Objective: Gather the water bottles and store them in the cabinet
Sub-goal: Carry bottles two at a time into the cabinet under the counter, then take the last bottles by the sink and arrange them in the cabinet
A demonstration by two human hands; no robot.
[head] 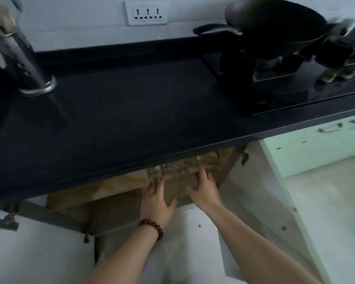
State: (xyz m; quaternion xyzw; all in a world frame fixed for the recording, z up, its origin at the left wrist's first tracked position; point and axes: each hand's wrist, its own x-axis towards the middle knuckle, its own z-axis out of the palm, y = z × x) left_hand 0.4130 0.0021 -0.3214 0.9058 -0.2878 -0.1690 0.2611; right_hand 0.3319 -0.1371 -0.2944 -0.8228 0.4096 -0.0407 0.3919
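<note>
A brown cardboard tray of clear plastic water bottles [178, 171] sits inside the open cabinet [119, 201] under the black stone desk [131, 111], its far part hidden by the desk edge. My left hand [157, 203] and right hand [203, 188] lie flat against the tray's near side, fingers spread, each grip apart. No label is readable.

Your clear water bottles [184, 163] sit packed in a brown box [182, 185] inside the open cabinet [230, 173], just under the bench [131, 119] edge.
</note>
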